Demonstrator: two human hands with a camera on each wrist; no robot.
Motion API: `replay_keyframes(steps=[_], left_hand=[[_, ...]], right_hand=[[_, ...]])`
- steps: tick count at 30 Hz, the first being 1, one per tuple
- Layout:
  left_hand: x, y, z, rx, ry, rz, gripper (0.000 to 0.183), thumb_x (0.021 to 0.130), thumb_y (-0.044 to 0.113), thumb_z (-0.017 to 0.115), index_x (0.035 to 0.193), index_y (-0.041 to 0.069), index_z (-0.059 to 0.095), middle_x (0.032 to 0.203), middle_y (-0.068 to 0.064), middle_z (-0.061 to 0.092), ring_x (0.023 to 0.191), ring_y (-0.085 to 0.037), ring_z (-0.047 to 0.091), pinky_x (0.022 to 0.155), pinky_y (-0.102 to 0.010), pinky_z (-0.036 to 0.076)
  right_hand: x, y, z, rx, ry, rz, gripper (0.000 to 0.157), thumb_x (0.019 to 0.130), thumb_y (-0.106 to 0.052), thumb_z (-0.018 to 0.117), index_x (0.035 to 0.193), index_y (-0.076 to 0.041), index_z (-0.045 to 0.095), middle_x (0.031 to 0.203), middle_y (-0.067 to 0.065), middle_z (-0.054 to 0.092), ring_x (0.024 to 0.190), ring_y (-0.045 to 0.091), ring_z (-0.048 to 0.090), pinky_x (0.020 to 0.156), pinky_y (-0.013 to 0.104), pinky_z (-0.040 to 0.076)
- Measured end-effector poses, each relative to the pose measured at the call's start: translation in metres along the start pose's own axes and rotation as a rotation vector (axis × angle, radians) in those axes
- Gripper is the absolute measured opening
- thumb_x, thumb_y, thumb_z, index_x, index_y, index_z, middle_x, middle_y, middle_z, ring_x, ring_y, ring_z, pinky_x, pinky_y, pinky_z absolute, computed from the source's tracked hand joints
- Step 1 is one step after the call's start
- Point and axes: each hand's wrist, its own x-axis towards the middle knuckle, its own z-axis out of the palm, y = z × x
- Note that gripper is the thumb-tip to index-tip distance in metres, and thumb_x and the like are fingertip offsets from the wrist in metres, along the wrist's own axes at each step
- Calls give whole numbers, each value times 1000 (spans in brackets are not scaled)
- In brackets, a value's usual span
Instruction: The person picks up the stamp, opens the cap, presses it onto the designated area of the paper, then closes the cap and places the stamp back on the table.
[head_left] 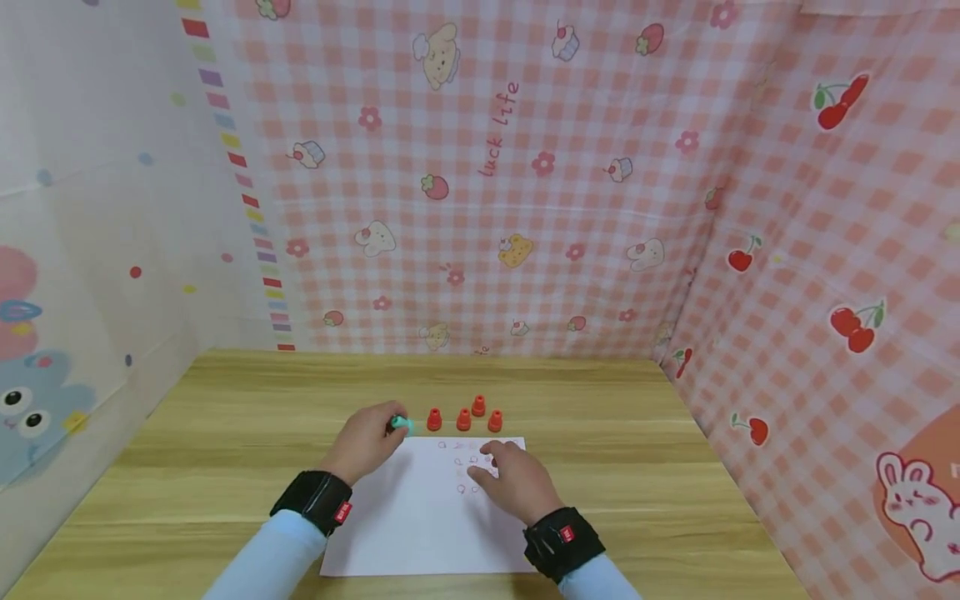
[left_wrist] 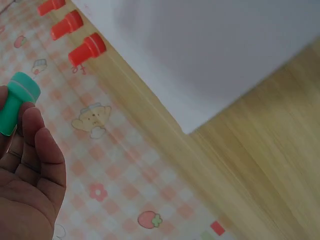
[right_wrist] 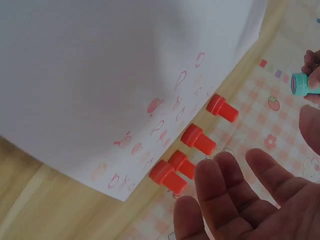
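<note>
My left hand (head_left: 367,440) pinches the green stamp (head_left: 399,422) left of the red stamps (head_left: 464,420), wide end pointing right; my right hand (head_left: 522,483) hangs spread above the sheet (head_left: 405,533).

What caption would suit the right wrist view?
Four red stamps stand beside a white sheet with pink prints, near the empty right hand; the left hand holds a teal stamp.

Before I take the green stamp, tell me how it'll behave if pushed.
The green stamp in the left hand looks like smooth plastic, so it will probably stay stiff when pinched. Its round body could roll if laid sideways, perhaps curving, since one end is wider. Stood on that wide end, as the red stamps are, it may resist tipping.
</note>
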Motion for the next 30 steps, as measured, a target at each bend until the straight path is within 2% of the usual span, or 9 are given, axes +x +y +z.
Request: replay_keyframes(steps=[5,14,19,22,30], left_hand=[[-1,-8,-4,53,-24,-11,14,91,10,71,103,4,65,85,-1,63,72,-15,55,64,-30,49],[-6,-24,-19,160,-37,2,14,90,9,71,102,3,65,85,-3,65,69,-14,54,63,-32,48],[-8,-38,-31,202,-18,26,12,90,7,69,99,1,65,82,-3,63,66,-15,53,60,-33,47],[-8,-46,-37,233,-8,17,11,90,7,69,98,1,64,79,-2,61,66,-16,52,59,-33,46],[-9,-71,-50,290,-38,-78,15,90,8,67,100,-2,62,80,-6,63,67,-20,54,59,-39,48]], right_hand=[[-3,3,1,-114,-16,-18,42,89,-39,73,116,-7,68,101,11,66,82,24,59,76,44,51],[-5,6,2,-268,1,-58,40,86,-42,74,109,-9,71,89,8,64,76,23,59,67,42,49],[-6,6,3,-293,2,-53,40,86,-43,74,108,-10,71,88,7,64,75,22,58,67,42,49],[-7,6,1,-298,7,-44,39,86,-42,75,107,-10,71,87,7,63,74,22,57,66,42,48],[-9,8,-3,-304,-7,-26,38,85,-42,76,106,-10,72,82,4,61,70,20,53,65,40,47]])
